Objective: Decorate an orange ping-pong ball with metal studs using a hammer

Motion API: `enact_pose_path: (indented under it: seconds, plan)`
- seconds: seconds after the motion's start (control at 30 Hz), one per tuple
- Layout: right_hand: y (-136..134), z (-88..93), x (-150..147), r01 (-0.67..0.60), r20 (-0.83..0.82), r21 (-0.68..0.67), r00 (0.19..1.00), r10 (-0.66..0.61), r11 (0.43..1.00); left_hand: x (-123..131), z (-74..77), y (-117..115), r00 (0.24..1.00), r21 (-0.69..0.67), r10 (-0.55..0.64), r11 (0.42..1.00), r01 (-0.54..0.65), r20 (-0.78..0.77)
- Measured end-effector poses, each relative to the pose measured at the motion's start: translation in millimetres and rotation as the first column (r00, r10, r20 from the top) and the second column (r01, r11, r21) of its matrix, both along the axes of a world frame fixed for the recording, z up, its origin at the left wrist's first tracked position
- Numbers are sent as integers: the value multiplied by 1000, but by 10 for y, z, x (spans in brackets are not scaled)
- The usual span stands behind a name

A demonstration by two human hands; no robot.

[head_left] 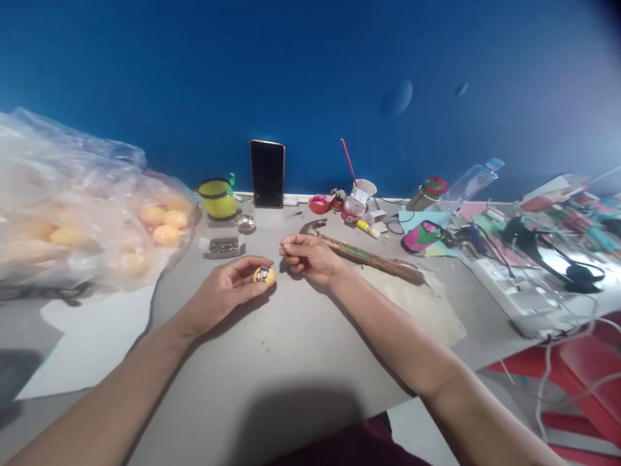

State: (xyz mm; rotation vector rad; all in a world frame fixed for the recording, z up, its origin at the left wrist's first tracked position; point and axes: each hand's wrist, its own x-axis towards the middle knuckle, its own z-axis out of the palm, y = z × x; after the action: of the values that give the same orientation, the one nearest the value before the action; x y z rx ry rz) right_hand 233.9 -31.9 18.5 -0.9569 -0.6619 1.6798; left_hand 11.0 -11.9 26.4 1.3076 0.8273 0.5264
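My left hand (231,285) grips a small yellow ball (266,276) that has a band of shiny silver bits across it. Just to the right, my right hand (308,255) is closed in a pinch; whatever sits between its fingertips is too small to make out. Behind that hand lies a claw hammer (373,257) with a worn wooden handle. A small grey box (224,247) of shiny metal bits stands beyond my left hand. Close to it rests a round silvery ball (246,224).
Clear plastic bags (92,226) of yellow balls fill the left side. A phone (268,173) leans on the blue wall beside a yellow-green pouch (217,197). At right lie a glue stick (367,229), a power strip (517,298), cables and a headset (582,275).
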Motion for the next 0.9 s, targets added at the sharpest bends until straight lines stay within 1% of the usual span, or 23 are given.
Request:
enact_pose_path:
  seconds: [0.13,0.2,0.3,0.37,0.43,0.5,0.6,0.73,0.77,0.9]
  plan:
    - [-19,-41,-87,-15,-28,5,999,16,1000,1,14,-6,1000,24,-16,1000,16,-6]
    - [-22,-34,-101,-26,-40,-1,999,26,1000,-3,5,-3,1000,36,-14,999,14,-15]
    - [8,56,-44,-60,-9,-30,998,59,998,-2,1,3,999,60,1,998,2,-51]
    - [49,156,47,-94,74,-24,993,95,995,4,9,4,997,76,10,997,-5,-72]
    - [96,246,163,-147,190,31,972,139,989,9,20,2,996,85,12,996,-5,-87]
    - [137,280,273,-206,295,120,941,163,971,10,25,-4,996,79,11,997,-4,-85]
    - [167,204,380,-257,357,216,919,169,942,7,22,-16,999,32,5,999,-3,-44]
    - [131,51,428,-190,313,277,945,98,942,4,14,-13,1000,-5,-14,1000,14,-16]
    - [113,40,432,-174,292,286,952,88,942,4,12,-8,1000,-4,-12,1000,12,-14]
    - [36,85,396,-10,115,274,993,-22,962,0,-8,12,1000,-5,-21,1000,21,-2]
